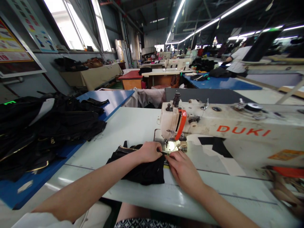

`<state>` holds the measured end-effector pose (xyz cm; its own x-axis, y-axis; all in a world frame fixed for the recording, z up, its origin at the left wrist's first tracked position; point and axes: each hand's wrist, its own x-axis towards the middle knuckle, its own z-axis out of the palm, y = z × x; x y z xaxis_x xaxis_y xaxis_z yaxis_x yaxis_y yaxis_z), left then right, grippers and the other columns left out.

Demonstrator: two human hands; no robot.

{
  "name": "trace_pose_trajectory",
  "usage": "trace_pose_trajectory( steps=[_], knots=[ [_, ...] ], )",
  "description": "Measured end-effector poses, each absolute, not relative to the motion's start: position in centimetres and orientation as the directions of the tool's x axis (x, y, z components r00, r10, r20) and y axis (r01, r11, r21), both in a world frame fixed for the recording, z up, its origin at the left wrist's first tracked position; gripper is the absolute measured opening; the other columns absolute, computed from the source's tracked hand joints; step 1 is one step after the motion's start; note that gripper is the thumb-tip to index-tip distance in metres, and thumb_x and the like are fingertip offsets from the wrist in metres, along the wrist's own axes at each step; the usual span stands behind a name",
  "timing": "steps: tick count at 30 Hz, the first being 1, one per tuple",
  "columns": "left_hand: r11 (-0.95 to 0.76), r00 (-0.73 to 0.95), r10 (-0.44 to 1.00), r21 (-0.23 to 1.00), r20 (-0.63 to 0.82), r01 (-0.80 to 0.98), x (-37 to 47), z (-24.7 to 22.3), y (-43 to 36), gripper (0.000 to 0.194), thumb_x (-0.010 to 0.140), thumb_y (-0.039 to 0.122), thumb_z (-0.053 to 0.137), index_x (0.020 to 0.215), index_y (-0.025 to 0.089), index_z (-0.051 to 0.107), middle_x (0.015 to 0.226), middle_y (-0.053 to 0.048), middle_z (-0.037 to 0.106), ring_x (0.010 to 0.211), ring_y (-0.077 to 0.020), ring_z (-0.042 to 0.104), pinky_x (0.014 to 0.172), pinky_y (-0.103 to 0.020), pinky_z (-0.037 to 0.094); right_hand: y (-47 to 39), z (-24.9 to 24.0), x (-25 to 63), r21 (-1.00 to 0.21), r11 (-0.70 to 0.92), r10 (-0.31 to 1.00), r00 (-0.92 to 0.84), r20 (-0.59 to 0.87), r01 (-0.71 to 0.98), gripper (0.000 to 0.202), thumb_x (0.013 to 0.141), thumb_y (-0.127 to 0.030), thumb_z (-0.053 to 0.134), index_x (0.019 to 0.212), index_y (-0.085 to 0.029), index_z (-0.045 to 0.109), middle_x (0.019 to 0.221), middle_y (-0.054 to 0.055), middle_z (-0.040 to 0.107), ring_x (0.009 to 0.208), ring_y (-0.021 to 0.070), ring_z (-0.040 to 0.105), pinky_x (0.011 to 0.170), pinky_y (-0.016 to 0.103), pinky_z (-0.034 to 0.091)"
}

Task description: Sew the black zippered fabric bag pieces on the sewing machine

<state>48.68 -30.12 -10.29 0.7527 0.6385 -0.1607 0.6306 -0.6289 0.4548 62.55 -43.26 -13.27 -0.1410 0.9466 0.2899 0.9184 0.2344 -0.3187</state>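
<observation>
A black fabric piece [147, 172] with a gold-toothed zipper [128, 148] lies bunched on the pale sewing table, just in front of the sewing machine [169, 122]. My left hand [149, 152] pinches the cloth's upper edge, close to the lit needle plate [170, 146]. From the other side, my right hand [181, 166] has its fingers closed on the right edge of the same cloth. Both sets of fingertips nearly meet beside the presser foot. The bit of cloth between them is mostly covered by my fingers.
On the blue table [71, 155] at left lies a heap of black zippered garments [47, 133]. White and black scraps [228, 158] rest under the machine arm. Farther back stand another sewing machine [178, 64] and a person in a white top [238, 58].
</observation>
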Motion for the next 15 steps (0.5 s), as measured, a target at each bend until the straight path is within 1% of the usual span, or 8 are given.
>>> trace_pose_trajectory(
  steps=[3,5,8,11,13,15],
  knots=[
    [-0.63,0.753,0.637,0.45,-0.167,0.633,48.7,-10.3,-30.1,0.013,0.072,0.024,0.054,0.081,0.022,0.064,0.086,0.002,0.068,0.084,-0.0186,0.063,0.074,-0.026,0.047,-43.1,-13.3,62.8,-0.269,0.25,0.944,-0.173,0.282,0.93,0.027,0.091,-0.016,0.044,0.111,-0.018,0.061,0.095,0.008,0.055,0.092,0.0236,0.048,0.083,0.039,0.043],
    [-0.648,0.755,0.636,0.42,-0.159,0.635,48.7,-10.2,-30.3,0.013,0.073,0.024,0.054,0.081,0.022,0.063,0.086,0.001,0.068,0.085,-0.0188,0.062,0.076,-0.028,0.046,-43.0,-13.3,62.8,-0.208,0.265,0.937,-0.2,0.287,0.942,0.027,0.09,-0.016,0.045,0.112,-0.018,0.061,0.096,0.008,0.056,0.094,0.0241,0.048,0.084,0.04,0.043],
    [-0.703,0.751,0.656,0.302,-0.073,0.644,48.4,-9.8,-30.7,0.014,0.073,0.03,0.058,0.083,0.021,0.062,0.091,-0.002,0.067,0.09,-0.0223,0.06,0.081,-0.033,0.046,-42.8,-13.2,62.9,-0.104,0.283,0.925,-0.243,0.292,0.953,0.026,0.087,-0.014,0.049,0.11,-0.015,0.061,0.095,0.009,0.057,0.096,0.025,0.048,0.088,0.041,0.041],
    [-0.747,0.757,0.653,0.159,-0.008,0.646,48.2,-9.1,-31.2,0.024,0.075,0.039,0.06,0.086,0.018,0.061,0.098,-0.008,0.064,0.096,-0.0267,0.057,0.082,-0.038,0.045,-42.8,-13.1,62.8,-0.063,0.291,0.922,-0.262,0.286,0.955,0.023,0.087,-0.015,0.05,0.107,-0.014,0.062,0.092,0.008,0.057,0.094,0.0242,0.049,0.09,0.04,0.041],
    [-0.766,0.771,0.637,0.098,-0.024,0.636,48.3,-8.7,-31.4,0.026,0.078,0.039,0.058,0.088,0.016,0.061,0.098,-0.01,0.064,0.097,-0.0277,0.057,0.084,-0.04,0.044,-42.8,-13.0,62.7,-0.059,0.292,0.922,-0.264,0.285,0.955,0.022,0.088,-0.015,0.049,0.106,-0.014,0.062,0.091,0.008,0.057,0.094,0.0238,0.049,0.09,0.04,0.04],
    [-0.756,0.762,0.641,0.097,-0.093,0.647,48.6,-8.4,-31.3,0.026,0.079,0.039,0.056,0.09,0.016,0.062,0.099,-0.01,0.065,0.099,-0.0285,0.057,0.087,-0.042,0.042,-42.8,-12.9,62.6,-0.061,0.292,0.923,-0.264,0.281,0.954,0.021,0.088,-0.015,0.048,0.105,-0.014,0.062,0.091,0.007,0.057,0.094,0.0237,0.049,0.091,0.04,0.04]
  ],
)
